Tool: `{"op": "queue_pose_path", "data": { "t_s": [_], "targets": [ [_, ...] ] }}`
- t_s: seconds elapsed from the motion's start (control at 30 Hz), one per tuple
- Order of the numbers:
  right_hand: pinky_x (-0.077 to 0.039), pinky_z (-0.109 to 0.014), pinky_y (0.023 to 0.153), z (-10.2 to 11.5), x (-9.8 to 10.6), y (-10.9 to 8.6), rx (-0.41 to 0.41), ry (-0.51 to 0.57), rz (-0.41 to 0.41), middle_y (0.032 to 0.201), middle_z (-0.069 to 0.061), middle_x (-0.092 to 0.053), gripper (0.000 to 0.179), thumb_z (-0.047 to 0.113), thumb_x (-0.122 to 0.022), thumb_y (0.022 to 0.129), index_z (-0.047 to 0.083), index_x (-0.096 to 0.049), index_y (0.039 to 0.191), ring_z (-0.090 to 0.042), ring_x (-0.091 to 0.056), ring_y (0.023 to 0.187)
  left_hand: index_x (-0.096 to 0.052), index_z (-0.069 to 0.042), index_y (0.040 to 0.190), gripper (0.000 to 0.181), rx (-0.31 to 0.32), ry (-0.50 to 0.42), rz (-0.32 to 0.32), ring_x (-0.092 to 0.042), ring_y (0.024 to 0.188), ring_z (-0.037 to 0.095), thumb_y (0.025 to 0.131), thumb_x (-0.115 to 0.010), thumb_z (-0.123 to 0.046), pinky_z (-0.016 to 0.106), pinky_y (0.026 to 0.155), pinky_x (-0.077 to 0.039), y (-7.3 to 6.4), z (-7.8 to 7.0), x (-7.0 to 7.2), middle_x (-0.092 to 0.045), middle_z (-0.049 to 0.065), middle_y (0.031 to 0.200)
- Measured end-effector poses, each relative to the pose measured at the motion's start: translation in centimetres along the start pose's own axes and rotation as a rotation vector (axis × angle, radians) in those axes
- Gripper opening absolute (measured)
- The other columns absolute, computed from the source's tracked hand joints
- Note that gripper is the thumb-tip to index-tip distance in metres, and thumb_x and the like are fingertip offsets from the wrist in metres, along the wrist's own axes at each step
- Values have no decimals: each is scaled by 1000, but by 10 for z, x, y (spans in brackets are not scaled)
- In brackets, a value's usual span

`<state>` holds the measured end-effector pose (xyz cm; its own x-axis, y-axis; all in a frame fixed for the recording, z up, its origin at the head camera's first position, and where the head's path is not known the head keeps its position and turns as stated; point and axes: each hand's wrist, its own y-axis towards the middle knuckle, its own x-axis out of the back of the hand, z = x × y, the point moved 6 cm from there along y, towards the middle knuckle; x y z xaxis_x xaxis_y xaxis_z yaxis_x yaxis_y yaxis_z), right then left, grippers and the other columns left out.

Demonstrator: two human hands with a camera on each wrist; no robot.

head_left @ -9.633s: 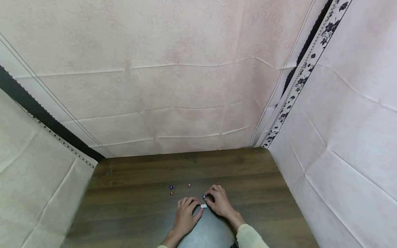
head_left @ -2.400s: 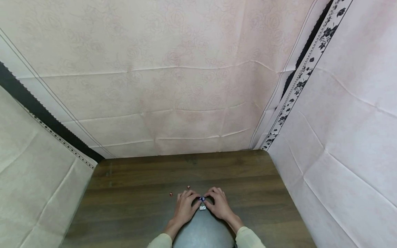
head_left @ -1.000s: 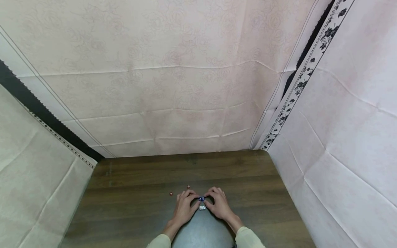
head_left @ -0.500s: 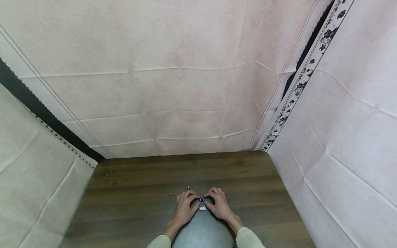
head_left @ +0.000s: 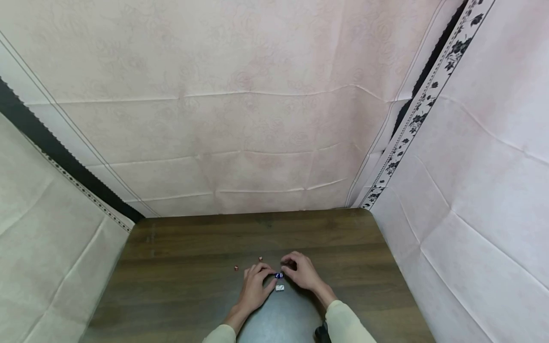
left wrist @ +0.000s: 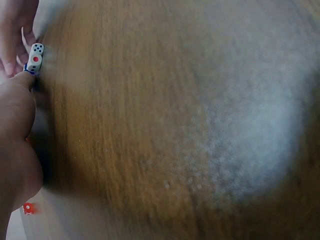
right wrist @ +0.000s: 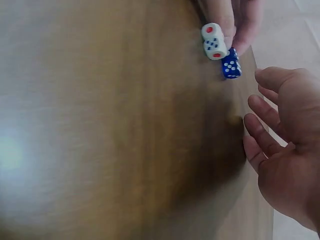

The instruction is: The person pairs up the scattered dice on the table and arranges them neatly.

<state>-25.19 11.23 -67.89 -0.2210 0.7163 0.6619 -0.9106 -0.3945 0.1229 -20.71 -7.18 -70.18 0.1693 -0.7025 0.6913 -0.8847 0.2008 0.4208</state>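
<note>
1. Two white dice and two blue dice lie on worktop; only wrist views resolve red pips.
2. Left hand pinches blue dice.
3. Right hand: fingers parted, just beside.
4. Two red dice: near left hand.

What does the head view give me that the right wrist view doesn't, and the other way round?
Only the head view: two red dice, the pale sleeves and the floral border of the hanging cloth.

Only the right wrist view: readable pips, including single red ones on the white dice and white ones on the blue dice, plus a plain gap between the right hand and the blue dice, hard to judge from the head.

Both: white dice, blue dice, wooden table, right hand, and left hand at the blue dice.
</note>
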Motion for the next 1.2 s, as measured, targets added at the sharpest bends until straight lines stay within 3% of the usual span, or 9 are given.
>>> {"op": "queue_pose_path", "data": {
  "t_s": [0.33, 0.7, 0.93, 1.07, 1.2],
  "targets": [
    [-61, -39, 96, 6, -5, 46, 9, -15, 100, 122, -6, -77, 20, 17, -76, 109, 8, -81, 127, -22, -72, 110, -87, -15, 107, 17, -34, -25, -25, -72, 106, 20, 92, -95, -16, 51, 98, -46, 1, -1, 2, -77, 1, 112],
    [-59, -34, 95, 13, -24, 74, 26, -73, 186, 118, -3, -78, 17, 15, -80, 106, 13, -84, 123, -17, -71, 107, -87, -16, 108, 17, -22, -11, -11, -70, 106, 17, 93, -94, -18, 49, 98, -45, 0, 1, 1, -77, -2, 113],
    [-55, -43, 101, 18, -33, 84, 117, -85, 217, 115, -2, -79, 15, 18, -80, 107, 15, -85, 121, -20, -69, 108, -87, -18, 109, 17, -11, 7, 11, -69, 107, 16, 94, -94, -21, 48, 97, -45, 0, 1, 1, -77, -3, 115],
    [-51, -44, 99, 1, -47, 89, 251, -120, 168, 113, 0, -79, 14, 25, -78, 108, 19, -86, 117, -18, -66, 103, -86, -17, 109, 17, -6, 0, 9, -70, 108, 18, 94, -94, -19, 49, 98, -45, 0, 1, 1, -77, -2, 114],
    [-49, -41, 93, -4, -52, 90, 294, -144, 131, 110, 3, -77, 14, 32, -79, 108, 22, -87, 114, -16, -63, 99, -86, -16, 108, 16, -6, -16, 5, -71, 109, 20, 94, -93, -18, 51, 99, -45, -1, 1, 1, -77, 1, 114]
  ]
}}
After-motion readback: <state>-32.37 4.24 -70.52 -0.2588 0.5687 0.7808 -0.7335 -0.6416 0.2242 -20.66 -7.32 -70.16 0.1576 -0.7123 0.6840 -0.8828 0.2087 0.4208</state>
